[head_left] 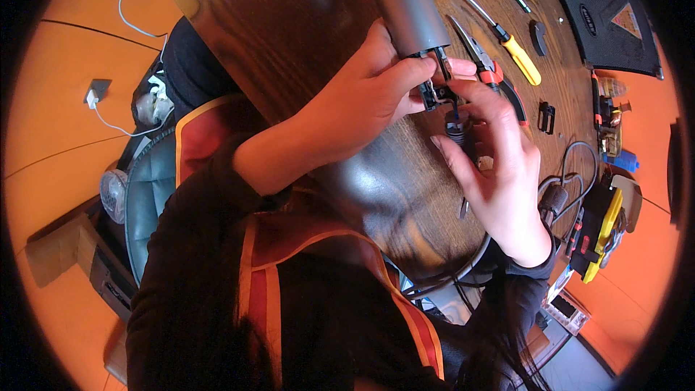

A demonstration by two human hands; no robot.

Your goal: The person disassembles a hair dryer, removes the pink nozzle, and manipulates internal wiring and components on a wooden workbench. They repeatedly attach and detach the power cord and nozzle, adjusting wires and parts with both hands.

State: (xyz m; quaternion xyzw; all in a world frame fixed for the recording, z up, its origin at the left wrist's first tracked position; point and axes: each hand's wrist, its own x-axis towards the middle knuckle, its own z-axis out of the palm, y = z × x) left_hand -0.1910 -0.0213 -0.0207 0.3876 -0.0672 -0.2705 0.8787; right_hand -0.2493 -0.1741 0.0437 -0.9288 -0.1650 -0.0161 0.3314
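A grey tubular appliance handle (405, 7) slants in from the top edge, its open end toward me. My left hand (369, 90) is closed around that end, thumb pressed on the black inner parts (433, 94) that stick out with thin wires. Just below, my right hand (503, 148) curls its thumb and fingers about a black ribbed cord sleeve (455, 129), with the index finger close to the inner parts. The fingers partly hide the sleeve and whatever lies behind it.
On the wooden table (253, 43), right of my hands, lie pliers (515, 98), a yellow-handled screwdriver (523, 60), a curved black piece (538, 38) and a black clip (546, 117). A grey cable (583, 146) loops at right. Farther off are a black case (612, 22) and a yellow-black tool (604, 239).
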